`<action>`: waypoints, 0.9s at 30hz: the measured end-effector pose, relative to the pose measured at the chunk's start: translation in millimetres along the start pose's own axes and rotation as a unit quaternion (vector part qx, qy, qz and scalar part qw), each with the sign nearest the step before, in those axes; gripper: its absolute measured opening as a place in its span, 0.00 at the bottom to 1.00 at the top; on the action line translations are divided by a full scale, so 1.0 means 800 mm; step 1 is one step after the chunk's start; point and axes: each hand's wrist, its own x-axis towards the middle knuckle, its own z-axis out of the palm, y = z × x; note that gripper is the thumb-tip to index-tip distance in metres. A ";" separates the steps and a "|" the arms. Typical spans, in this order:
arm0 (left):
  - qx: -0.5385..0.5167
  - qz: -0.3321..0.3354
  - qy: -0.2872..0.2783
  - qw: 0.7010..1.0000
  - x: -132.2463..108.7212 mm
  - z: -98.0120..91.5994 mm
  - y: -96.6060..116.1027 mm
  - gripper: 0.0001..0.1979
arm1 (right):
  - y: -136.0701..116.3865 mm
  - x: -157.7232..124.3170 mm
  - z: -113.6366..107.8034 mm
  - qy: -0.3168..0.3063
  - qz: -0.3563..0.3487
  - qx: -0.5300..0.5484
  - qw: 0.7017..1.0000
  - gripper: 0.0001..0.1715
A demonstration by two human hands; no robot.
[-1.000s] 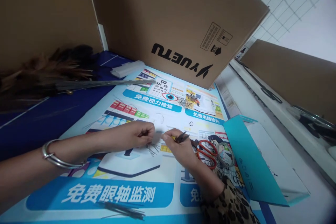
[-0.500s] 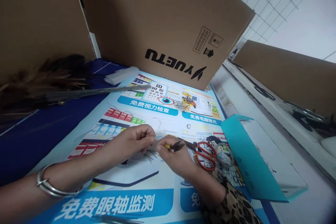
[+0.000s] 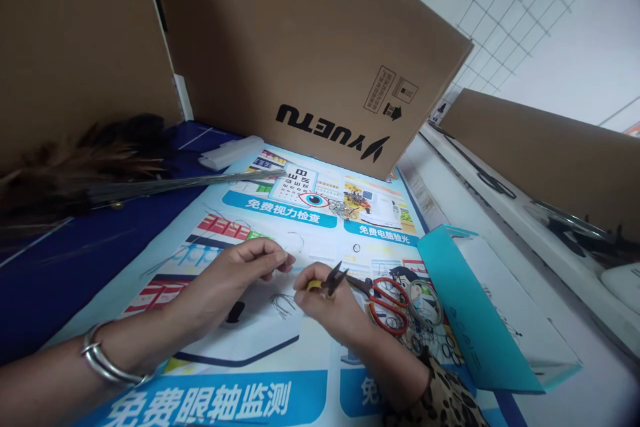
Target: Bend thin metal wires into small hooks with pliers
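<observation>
Gripping one pair of pliers (image 3: 331, 284), the right hand (image 3: 330, 312) is curled; the left hand (image 3: 245, 273) bends its fingers, any pinch unclear. One wire cluster (image 3: 283, 305) shows between them, one pair of scissors (image 3: 386, 304) right of the right hand.

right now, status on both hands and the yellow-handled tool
Right hand holding yellow-handled tool, tips apart. Left hand curled, any held piece unclear. Red-handled scissors close beside right hand.

- Scissors (image 3: 387, 303) (landmark): orange-red handles.
- Pliers (image 3: 334, 280), left of scissors: yellow grip, black jaws.
- Open box (image 3: 453, 307), right of scissors: turquoise outside, white inside.
- Sleeve (image 3: 445, 401), below scissors: black-on-tan leopard print.
- Cardboard carton (image 3: 300, 47), beyond scissors: brown, black "YUETU" lettering.
</observation>
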 end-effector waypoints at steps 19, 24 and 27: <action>-0.044 -0.041 -0.037 0.998 0.000 0.001 0.006 0.17 | 0.037 0.029 -0.044 0.125 -0.127 -0.410 0.895 0.10; -0.053 -0.050 -0.030 0.997 0.002 0.000 0.001 0.18 | 0.011 0.025 -0.040 0.121 -0.054 0.005 0.991 0.28; -0.033 -0.037 -0.030 0.998 0.001 0.001 0.002 0.19 | 0.004 0.019 -0.031 0.127 -0.032 0.122 0.984 0.32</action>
